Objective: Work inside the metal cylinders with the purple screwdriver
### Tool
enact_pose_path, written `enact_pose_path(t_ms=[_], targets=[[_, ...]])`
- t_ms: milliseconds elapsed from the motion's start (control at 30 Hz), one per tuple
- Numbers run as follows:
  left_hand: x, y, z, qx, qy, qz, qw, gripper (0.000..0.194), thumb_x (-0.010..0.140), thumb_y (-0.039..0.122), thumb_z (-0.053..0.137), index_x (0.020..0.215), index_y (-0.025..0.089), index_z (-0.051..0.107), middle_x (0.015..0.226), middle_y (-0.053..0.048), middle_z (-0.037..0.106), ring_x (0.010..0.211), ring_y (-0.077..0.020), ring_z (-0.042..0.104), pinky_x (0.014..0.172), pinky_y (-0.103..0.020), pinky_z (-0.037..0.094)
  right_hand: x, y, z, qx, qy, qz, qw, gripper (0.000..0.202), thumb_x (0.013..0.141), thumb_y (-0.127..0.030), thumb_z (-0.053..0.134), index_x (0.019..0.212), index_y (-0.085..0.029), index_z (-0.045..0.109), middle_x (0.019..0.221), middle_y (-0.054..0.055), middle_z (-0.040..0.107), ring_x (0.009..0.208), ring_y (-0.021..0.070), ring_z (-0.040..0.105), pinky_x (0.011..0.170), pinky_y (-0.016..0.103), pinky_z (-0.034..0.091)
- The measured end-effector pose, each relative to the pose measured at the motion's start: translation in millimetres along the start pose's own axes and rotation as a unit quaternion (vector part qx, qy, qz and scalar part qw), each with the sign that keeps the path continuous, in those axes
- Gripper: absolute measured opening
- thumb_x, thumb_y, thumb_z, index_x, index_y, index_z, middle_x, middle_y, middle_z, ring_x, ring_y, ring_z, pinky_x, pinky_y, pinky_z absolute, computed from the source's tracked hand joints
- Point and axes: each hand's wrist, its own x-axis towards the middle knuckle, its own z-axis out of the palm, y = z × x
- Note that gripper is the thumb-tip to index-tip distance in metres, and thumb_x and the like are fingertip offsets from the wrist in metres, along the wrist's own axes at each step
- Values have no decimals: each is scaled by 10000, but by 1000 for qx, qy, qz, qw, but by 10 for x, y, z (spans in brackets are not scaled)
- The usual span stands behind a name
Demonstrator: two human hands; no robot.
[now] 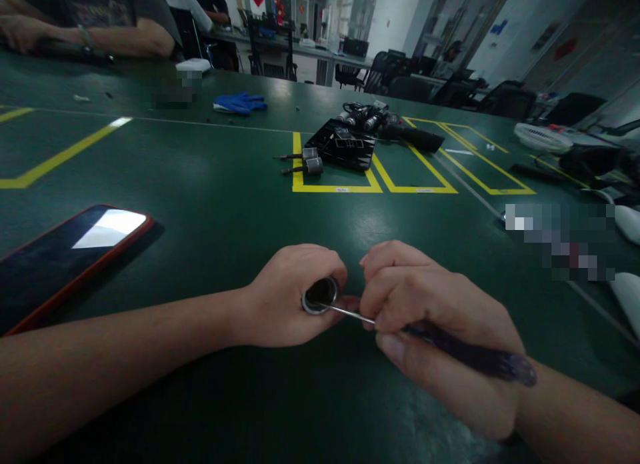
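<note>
Curled around a small round metal cylinder is my left hand, with the dark hollow end of the piece turned toward me. My right hand grips a screwdriver by its dark, translucent-looking handle. The thin metal shaft points left, and its tip reaches into the cylinder's opening; what it touches inside is too dark to make out. Most of the cylinder is hidden by my left fingers. Both hands are above the green tabletop.
A phone with an orange-red edge lies at left. Farther back are two small cylindrical parts with leads, a black flat pouch, a cluster of dark parts and a blue glove. A person sits across the table at upper left.
</note>
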Motion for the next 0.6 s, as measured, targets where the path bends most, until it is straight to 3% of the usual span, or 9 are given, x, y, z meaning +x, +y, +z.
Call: enact_pose_path(t_ms=[100,200,400,600], targets=[[3,14,-6,5,-4,-13,1000,138,751,251,549,667,162,485,604,27,522,545,-87,474,526,-205,357,2,-27,-21,-6,28,22,999,187,657,-15,464,628,-200,476,588,5,565,632,158,529,715,389,460],[5,17,-7,10,-5,-9,1000,127,755,238,557,679,161,489,610,27,520,549,-85,475,528,-202,357,-18,-21,-26,-35,40,1,999,188,650,-16,473,668,-202,496,612,5,579,649,162,536,740,401,455],[8,-2,8,9,13,9,1000,134,763,233,546,674,158,479,607,23,508,547,-89,468,523,-212,354,-45,52,16,-136,-7,-69,988,207,596,-12,478,665,-207,463,588,-5,562,660,170,544,766,416,440],[-7,19,8,2,17,13,1000,74,749,156,526,696,156,476,623,22,503,555,-85,467,526,-210,363,-21,71,33,-75,32,-42,996,190,632,-16,469,690,-198,461,612,18,589,678,175,568,715,387,461]])
